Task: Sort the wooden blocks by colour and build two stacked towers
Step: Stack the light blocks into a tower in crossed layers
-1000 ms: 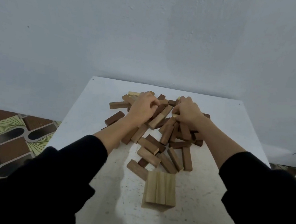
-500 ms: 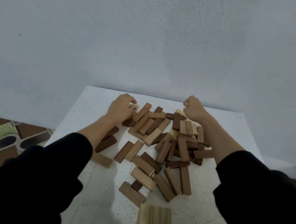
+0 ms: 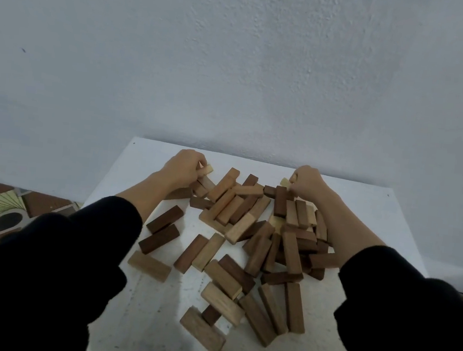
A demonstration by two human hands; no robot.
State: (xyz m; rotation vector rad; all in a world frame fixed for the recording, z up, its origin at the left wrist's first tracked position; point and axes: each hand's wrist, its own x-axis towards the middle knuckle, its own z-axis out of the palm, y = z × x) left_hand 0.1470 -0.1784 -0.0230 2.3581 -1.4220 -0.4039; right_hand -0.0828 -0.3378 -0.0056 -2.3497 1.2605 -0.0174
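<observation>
A pale block (image 3: pixel 207 169) was pinched by the left hand (image 3: pixel 182 167), another pale block (image 3: pixel 285 182) by the right hand (image 3: pixel 307 182). Between the hands, the heaped blocks (image 3: pixel 251 222) could be dislodged if either were dragged out.

two hands are in view: the left hand (image 3: pixel 183 168) at eleven o'clock of the pile of blocks (image 3: pixel 258 234), the right hand (image 3: pixel 307 181) at one o'clock. each pinches one pale block (image 3: pixel 207 169) (image 3: pixel 285 182). the pile holds several dozen blocks, too overlapped to count exactly. three lie apart at nine o'clock: two dark blocks (image 3: pixel 164 219) (image 3: pixel 158 238) and one light block (image 3: pixel 149 266). one white table (image 3: pixel 376 212).
</observation>
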